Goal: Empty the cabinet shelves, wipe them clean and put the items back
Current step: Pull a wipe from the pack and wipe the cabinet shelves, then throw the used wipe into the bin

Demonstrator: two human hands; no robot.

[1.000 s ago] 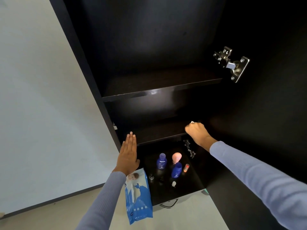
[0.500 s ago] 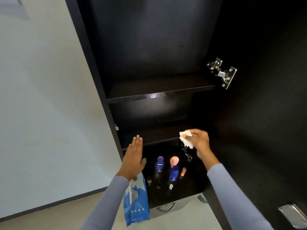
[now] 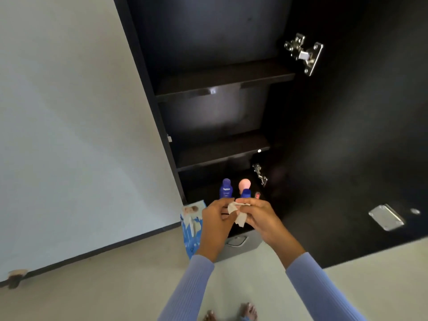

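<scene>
A tall black cabinet stands open, with a bare upper shelf and a bare middle shelf. On the bottom level stand a blue bottle, a pink-topped item, a second blue bottle and a small red item. In front of the cabinet my left hand and my right hand together pinch a crumpled white wipe. A blue pack of wipes lies by the cabinet's left foot, partly behind my left hand.
The open cabinet door fills the right side, with a steel hinge on it and a metal plate lower down. A white wall is to the left. A grey drawer front sits below the hands. My bare feet show at the bottom.
My right hand pulled the wipe off the middle shelf and came down. My left hand left the cabinet's edge and joined it on the wipe. The view tilted downward.
</scene>
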